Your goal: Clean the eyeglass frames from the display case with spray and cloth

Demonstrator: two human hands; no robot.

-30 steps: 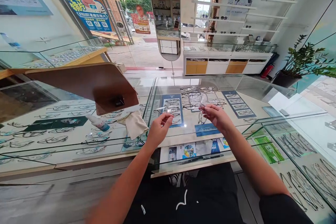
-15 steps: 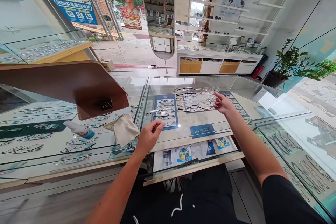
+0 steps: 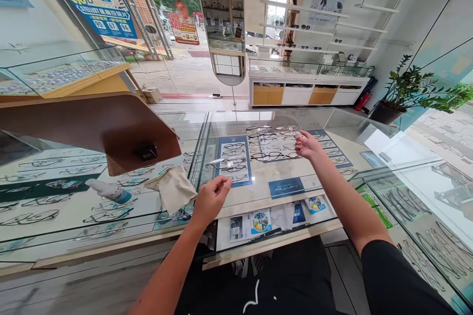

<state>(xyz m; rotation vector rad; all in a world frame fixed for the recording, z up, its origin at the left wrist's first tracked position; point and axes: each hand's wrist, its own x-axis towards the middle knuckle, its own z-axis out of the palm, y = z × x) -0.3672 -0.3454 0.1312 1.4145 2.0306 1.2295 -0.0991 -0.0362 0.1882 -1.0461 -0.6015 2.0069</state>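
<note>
My right hand is over the glass counter, its thumb and finger pinched on the end of a thin-rimmed pair of eyeglasses in the far row. Nearer to me, a dark-framed pair of eyeglasses lies in another row, and several more pairs are around it. My left hand hovers over the front left of the counter, fingers curled and thumb against them, with nothing visible in it. Just beyond its fingertips is a blue-edged card with several eyeglass frames over it.
To the left are a beige cloth, a white spray bottle and a large brown panel. A blue leaflet lies near the front. Glass display cases flank me on the right. An oval mirror stands beyond the counter.
My right hand has moved slightly left, and the thin eyeglasses it held raised are now down level with the far row. My left hand stays almost still.
</note>
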